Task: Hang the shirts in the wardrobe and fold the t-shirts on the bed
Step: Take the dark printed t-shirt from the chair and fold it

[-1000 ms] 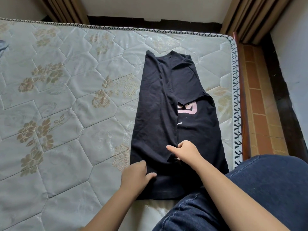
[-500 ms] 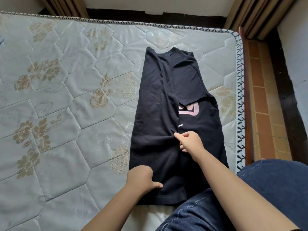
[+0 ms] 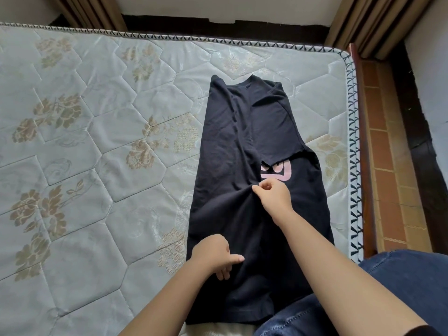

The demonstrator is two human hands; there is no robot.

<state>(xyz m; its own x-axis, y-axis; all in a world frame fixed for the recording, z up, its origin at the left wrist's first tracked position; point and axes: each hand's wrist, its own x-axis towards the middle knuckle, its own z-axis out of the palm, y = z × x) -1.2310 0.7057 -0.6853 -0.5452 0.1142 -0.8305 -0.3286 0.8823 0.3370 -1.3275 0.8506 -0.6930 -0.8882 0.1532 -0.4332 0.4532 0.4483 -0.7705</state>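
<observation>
A black t-shirt [image 3: 230, 141] is lying lengthwise on the bed [image 3: 97, 141], near its right edge, with its left side folded in over the middle. The right hand [image 3: 274, 196] is pinching the folded edge between thumb and fingers, just below the pink print [image 3: 276, 172]. The left hand [image 3: 213, 257] is resting on the shirt's lower left part, fingers curled under and thumb out; whether they are holding cloth cannot be told. A leg in blue jeans [image 3: 400, 275] is covering the hem's right corner.

Black t-shirt [image 3: 232, 146] with pink print, sides folded inward, lengthwise on the quilted mattress [image 3: 97, 146].
</observation>
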